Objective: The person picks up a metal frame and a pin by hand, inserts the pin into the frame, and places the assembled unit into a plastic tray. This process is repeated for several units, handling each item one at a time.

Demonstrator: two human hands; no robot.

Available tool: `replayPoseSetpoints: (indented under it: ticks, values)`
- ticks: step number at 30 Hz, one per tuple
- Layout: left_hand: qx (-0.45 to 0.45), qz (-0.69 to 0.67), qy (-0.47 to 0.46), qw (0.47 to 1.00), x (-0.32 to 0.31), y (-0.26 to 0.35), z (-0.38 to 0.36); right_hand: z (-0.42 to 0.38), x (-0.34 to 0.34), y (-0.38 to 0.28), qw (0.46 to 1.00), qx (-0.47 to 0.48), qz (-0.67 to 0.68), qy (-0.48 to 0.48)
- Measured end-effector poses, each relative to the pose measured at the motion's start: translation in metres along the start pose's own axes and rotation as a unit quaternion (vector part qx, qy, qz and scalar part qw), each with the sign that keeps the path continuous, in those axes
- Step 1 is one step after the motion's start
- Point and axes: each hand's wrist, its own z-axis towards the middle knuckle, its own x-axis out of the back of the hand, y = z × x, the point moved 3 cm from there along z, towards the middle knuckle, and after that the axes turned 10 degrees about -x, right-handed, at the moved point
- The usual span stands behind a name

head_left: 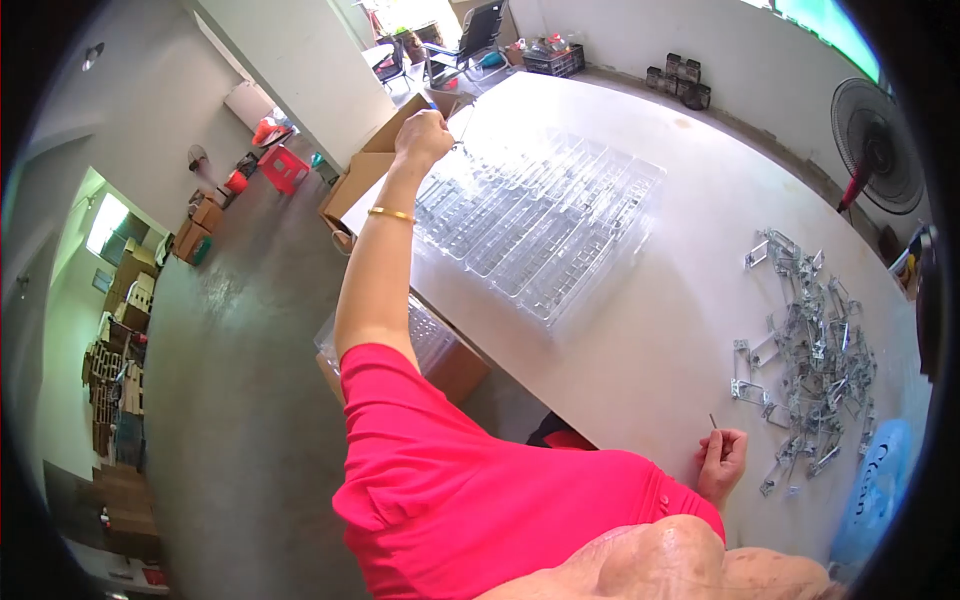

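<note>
My left hand [425, 137] is stretched out at the far left corner of the table, closed, with a bit of blue and a thin bright edge showing by its fingers. What it grips is too small to make out. Just beside it lies a clear plastic tray [548, 300] with long, slotted compartments. Close to my body, my right hand [722, 466] pinches a thin dark metal rod [713, 421] that points upward. To the right of that hand a loose heap of metal brackets [815, 345] is spread over the table.
The white table [620, 370] carries all this. A blue plastic bag [873, 490] lies at its right edge, and a black fan [877, 146] stands behind. Cardboard boxes [375, 150] and another clear tray [432, 335] are by the left edge. Farther off is a red stool [284, 169].
</note>
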Motion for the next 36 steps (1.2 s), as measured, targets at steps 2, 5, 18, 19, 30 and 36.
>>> replayPoseSetpoints:
  ticks: [2,5,18,19,30,36]
  values:
    - [0.023,0.017,-0.042,0.999,-0.021,-0.005,0.021,-0.001,-0.001,0.001,1.000,-0.012,0.016,-0.001]
    - [0.060,0.048,-0.081,0.994,-0.042,-0.005,0.037,-0.002,-0.003,0.002,1.000,0.000,0.004,0.013]
    - [0.071,0.061,-0.178,0.980,-0.063,0.014,0.049,0.001,-0.003,0.010,1.000,-0.026,0.002,0.013]
    - [0.071,0.061,-0.189,0.978,-0.062,0.017,0.048,0.001,-0.004,0.009,1.000,-0.024,0.001,0.016]
    - [0.089,0.052,-0.211,0.972,-0.080,0.022,0.049,0.000,-0.005,0.003,0.999,-0.023,-0.008,0.024]
    - [0.107,0.043,-0.212,0.970,-0.083,0.021,0.047,-0.002,-0.006,0.002,0.999,-0.041,-0.005,0.024]
